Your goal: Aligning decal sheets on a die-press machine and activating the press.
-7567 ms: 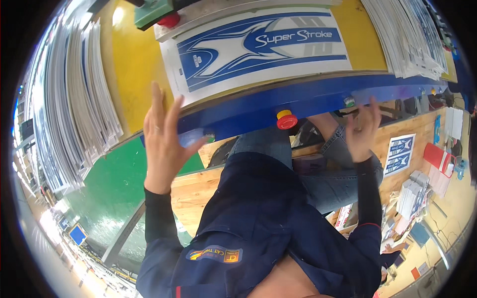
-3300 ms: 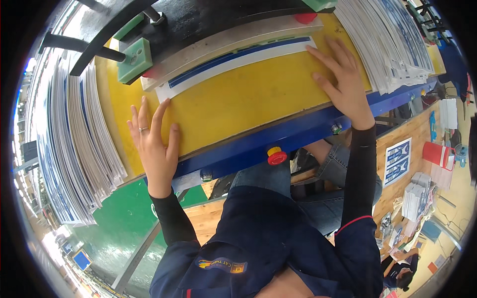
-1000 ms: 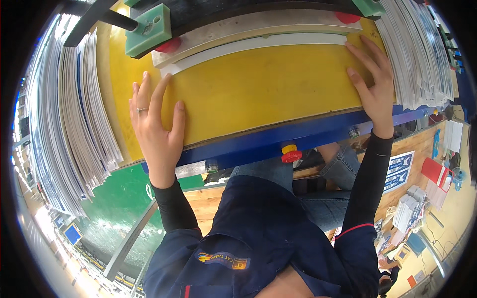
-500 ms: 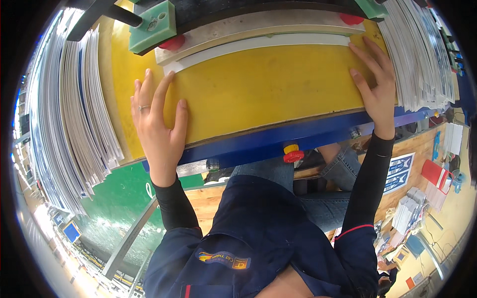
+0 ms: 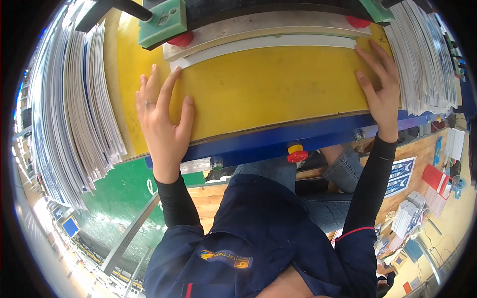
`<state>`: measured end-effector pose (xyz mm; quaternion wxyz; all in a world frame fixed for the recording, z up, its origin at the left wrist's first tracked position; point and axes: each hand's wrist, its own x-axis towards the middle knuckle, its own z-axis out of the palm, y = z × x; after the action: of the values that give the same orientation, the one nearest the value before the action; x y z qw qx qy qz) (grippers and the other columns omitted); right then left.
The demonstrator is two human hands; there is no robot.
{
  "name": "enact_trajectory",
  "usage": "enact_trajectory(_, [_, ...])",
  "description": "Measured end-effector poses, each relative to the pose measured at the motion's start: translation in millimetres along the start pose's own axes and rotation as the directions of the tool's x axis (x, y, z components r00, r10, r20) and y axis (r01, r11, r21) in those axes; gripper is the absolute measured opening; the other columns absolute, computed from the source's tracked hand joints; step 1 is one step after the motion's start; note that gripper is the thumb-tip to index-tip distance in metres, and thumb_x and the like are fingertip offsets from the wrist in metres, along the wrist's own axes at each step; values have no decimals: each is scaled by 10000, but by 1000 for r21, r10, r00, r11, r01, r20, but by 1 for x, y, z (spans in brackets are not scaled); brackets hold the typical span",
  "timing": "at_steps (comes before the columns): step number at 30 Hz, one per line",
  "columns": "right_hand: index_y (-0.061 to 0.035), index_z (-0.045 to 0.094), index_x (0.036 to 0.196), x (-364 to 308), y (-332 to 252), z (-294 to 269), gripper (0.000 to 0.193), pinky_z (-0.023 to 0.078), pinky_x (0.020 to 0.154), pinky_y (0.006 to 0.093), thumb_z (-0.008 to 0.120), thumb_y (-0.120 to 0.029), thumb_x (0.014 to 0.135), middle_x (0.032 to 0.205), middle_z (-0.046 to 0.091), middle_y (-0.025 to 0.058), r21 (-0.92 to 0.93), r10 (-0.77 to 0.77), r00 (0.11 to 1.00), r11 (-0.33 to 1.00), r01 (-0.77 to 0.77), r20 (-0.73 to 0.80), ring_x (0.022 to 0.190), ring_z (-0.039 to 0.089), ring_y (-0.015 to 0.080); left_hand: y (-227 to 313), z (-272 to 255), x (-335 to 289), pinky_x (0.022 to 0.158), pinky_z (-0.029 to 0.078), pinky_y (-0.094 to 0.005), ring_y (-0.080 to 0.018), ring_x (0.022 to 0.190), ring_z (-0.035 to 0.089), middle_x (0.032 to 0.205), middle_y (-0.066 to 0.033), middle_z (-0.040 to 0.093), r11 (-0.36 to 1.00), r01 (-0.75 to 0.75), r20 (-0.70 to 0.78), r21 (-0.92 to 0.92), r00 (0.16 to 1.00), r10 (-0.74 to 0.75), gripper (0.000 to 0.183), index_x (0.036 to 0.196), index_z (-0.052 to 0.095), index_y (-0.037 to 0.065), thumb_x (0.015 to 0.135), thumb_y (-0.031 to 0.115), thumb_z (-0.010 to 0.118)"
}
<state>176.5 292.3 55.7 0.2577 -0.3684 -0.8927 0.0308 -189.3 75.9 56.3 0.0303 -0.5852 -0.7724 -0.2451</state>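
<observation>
My left hand (image 5: 161,121) lies flat on the yellow machine bed (image 5: 268,92), fingers spread, fingertips close to the white sheet edge (image 5: 268,44) that runs under the metal clamp bar (image 5: 258,27). A ring sits on one finger. My right hand (image 5: 380,92) rests flat at the bed's right end, fingertips near the sheet's right corner. Neither hand holds anything.
Tall stacks of printed sheets stand at the left (image 5: 74,109) and at the right (image 5: 422,59). Green clamp blocks (image 5: 161,20) sit at the back. A red and yellow button (image 5: 296,154) sticks out of the blue front rail (image 5: 308,134). A wooden bench with printed items (image 5: 402,174) lies below right.
Earlier a large printed sheet lay on the bed; it has gone in under the clamp, leaving only a white strip. Over the last second both hands stay flat, barely shifting.
</observation>
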Motion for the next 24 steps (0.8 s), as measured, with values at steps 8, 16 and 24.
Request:
enact_trajectory(8, [-217,732,1285,1,0,-1,421,412,1118,455,713,-274,868,1430,595,144,27,11,1000,1000,-11,-6,1310,542,360,1,1,2,1214,243,-565,-434,1471,378,1561,-160,475,1000,-11,0,9,1000,11,484,1395,634,188,912,210,660])
enact_trajectory(16, [-228,741,1263,1,1,-1,407,427,1103,470,732,-287,860,1412,602,138,35,11,1000,999,-10,-25,1304,548,360,3,1,0,1228,245,-521,-400,1494,357,1584,-147,453,999,-11,30,35,1000,10,461,1420,608,152,961,194,605])
enact_trajectory(24, [-228,732,1272,2,-1,-1,413,421,1105,473,728,-309,867,1421,597,124,20,6,1000,1000,-5,-29,1303,546,355,0,1,1,1210,250,-581,-430,1480,373,1576,-140,463,1000,-4,9,7,1000,4,478,1386,635,177,909,177,652])
